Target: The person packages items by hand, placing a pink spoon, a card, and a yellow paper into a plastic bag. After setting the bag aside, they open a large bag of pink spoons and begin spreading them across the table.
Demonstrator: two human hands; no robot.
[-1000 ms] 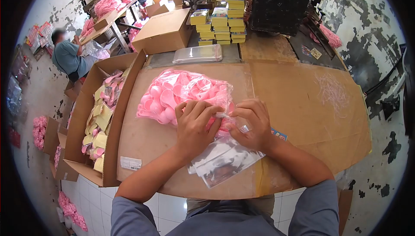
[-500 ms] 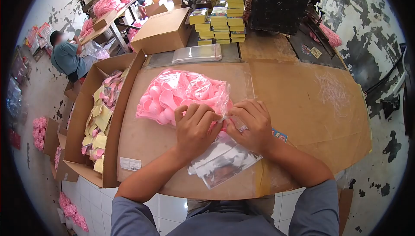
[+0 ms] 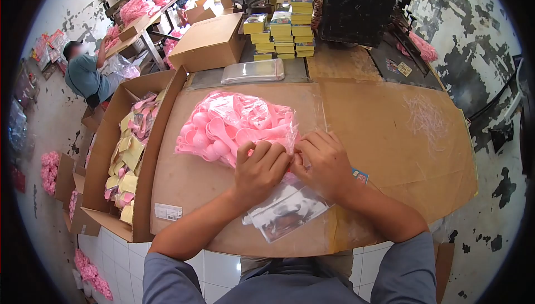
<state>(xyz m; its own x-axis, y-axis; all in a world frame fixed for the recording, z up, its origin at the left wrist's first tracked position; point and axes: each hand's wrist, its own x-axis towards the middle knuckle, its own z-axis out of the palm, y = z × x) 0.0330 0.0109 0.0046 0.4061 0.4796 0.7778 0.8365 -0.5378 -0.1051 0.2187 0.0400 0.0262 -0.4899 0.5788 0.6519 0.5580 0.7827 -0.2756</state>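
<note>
A clear plastic bag full of pink spoons point(image 3: 223, 128) lies on the cardboard-covered table point(image 3: 384, 148). Its gathered end points at me, and both my hands close around it. My left hand point(image 3: 261, 167) pinches the bag's neck from the left, fingers curled. Opposite it, my right hand point(image 3: 320, 162) pinches the same end between thumb and fingers. The exact grip is partly hidden by my fingers. Under my wrists lie flat clear plastic sleeves point(image 3: 284, 212). A small blue printed card point(image 3: 360, 175) shows beside my right wrist.
At left stands a long open carton point(image 3: 145, 192) of packed pink and yellow pieces. Toward the back are a closed cardboard box point(image 3: 206, 39), a stack of clear sleeves point(image 3: 253, 71) and piles of yellow-edged cards point(image 3: 281, 31). Loose strings point(image 3: 426, 120) lie at right. A co-worker point(image 3: 86, 73) sits far left.
My hands have drawn closer together at the bag's neck, with the left turned more inward. The bag has stayed almost in place.
</note>
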